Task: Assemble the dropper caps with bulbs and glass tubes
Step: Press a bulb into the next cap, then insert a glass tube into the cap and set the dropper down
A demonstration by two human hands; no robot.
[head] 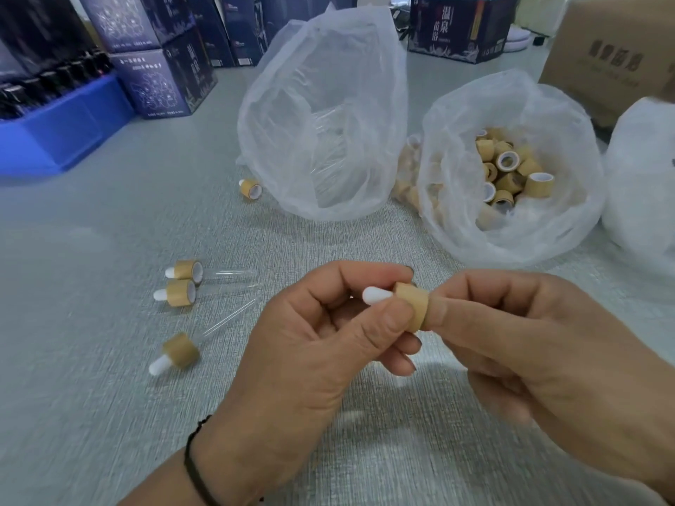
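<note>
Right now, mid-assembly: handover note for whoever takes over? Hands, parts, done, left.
Left hand holds a bamboo cap with its white bulb fitted.
Right hand: fingers at the cap's open end; any tube there is hidden.
Done: three finished droppers lie on the table to the left.
Left: loose caps in the open bag; glass tubes in the clear bag. One cap lies beside that bag.

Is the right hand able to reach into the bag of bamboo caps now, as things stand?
Probably not right away: the right hand pinches the cap that the left hand also holds. The bag of caps lies open beyond it, with nothing between.
</note>
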